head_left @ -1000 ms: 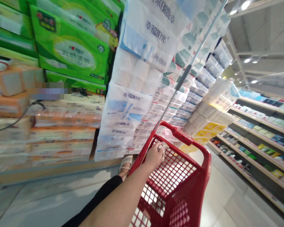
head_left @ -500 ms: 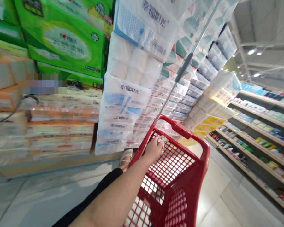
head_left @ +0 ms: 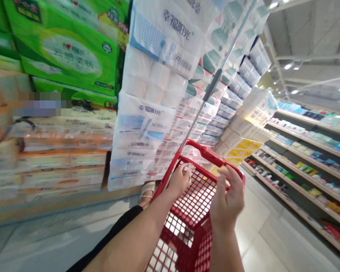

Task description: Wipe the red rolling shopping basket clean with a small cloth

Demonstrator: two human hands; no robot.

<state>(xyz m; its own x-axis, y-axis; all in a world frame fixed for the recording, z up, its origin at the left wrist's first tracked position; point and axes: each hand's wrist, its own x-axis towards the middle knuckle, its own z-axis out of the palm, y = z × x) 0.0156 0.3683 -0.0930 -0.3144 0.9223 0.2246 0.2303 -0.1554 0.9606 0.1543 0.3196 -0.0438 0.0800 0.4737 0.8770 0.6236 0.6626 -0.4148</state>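
Note:
A red rolling shopping basket (head_left: pixel 187 211) with lattice walls stands in front of me, tilted in view. My left hand (head_left: pixel 178 180) is closed over a small crumpled, pale, cloth-like thing (head_left: pixel 190 170) inside the basket, near its far wall. I cannot make out exactly what that thing is. My right hand (head_left: pixel 228 198) is raised over the basket's right side, close to the red carry handle (head_left: pixel 206 153). Its fingers are loosely bent and apart, and nothing shows in them. From the basket's far left corner rises a long metal pull rod (head_left: pixel 212 85) with a grey sleeve.
Stacked white toilet roll packs (head_left: pixel 147 121) stand beyond the basket, with green tissue packs (head_left: pixel 70 49) and orange-and-white packs (head_left: pixel 65 162) on the left. On the right run stocked store shelves (head_left: pixel 303 166). A sandalled foot (head_left: pixel 146 192) is on the tiled floor (head_left: pixel 260 226).
My right hand has come into view from below, over the basket's right side. My left hand stays on the crumpled thing. The whole view has shifted slightly, moving the surroundings left.

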